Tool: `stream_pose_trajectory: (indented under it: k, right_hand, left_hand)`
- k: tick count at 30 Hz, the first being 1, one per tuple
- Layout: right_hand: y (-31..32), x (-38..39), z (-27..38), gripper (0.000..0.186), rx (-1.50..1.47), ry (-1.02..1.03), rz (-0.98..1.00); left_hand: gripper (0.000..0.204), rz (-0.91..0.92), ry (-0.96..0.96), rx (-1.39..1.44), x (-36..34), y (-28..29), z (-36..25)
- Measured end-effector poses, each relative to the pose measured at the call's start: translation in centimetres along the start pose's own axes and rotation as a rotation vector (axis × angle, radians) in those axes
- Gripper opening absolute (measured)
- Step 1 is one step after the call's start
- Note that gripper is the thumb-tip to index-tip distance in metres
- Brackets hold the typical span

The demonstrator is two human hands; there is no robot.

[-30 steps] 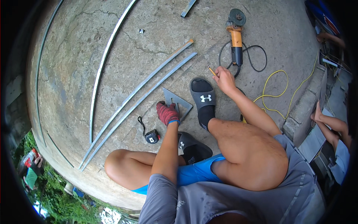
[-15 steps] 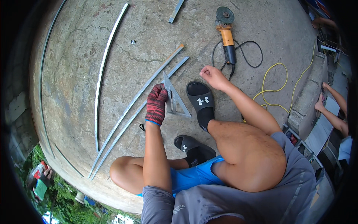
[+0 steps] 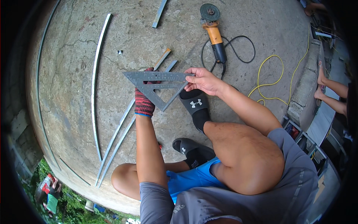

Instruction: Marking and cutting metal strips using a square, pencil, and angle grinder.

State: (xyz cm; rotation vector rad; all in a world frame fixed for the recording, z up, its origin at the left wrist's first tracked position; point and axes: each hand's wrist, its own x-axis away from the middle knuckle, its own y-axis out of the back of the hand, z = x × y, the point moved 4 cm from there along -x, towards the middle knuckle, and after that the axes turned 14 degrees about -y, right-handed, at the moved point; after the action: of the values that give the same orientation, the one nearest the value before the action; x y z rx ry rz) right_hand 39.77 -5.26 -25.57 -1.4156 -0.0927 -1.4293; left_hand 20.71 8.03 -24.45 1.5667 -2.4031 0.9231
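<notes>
A grey metal speed square [image 3: 164, 75], triangular with slots cut in it, is held up over the concrete floor. My right hand [image 3: 203, 81], bare, pinches its right corner between thumb and fingers. My left hand [image 3: 144, 101], in a red and black knitted glove, grips it from behind; the square hides most of those fingers, though bits of glove show above its upper edge and through the slots. Beneath the hands, two long thin metal bars [image 3: 123, 130] lie side by side on the floor, partly covered by the square and my left arm.
An angle grinder [image 3: 214, 35] with orange body and black cord lies ahead to the right. A yellow cable [image 3: 274, 56] loops nearer the right edge. Another long metal strip [image 3: 96, 71] and a small dark piece [image 3: 119, 52] lie to the left. Other people's limbs [image 3: 332, 82] show far right.
My right hand has moved from beside the square to take hold of its corner. The square has turned, its broad face now upward, and my left hand has shifted slightly left.
</notes>
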Motion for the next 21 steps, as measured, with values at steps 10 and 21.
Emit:
stream_pose_trajectory:
  k: [10,21]
  right_hand:
    - [2.1,-0.6,3.9,0.028,0.383,0.084,-0.282]
    - [0.4,-6.0,5.5,0.024,0.468,0.145,-0.349]
  left_hand:
    - [0.022,0.198,-0.169,-1.652,3.5,3.9,5.2]
    - [0.052,-0.121,-0.370,-1.427,2.1,1.9,2.8]
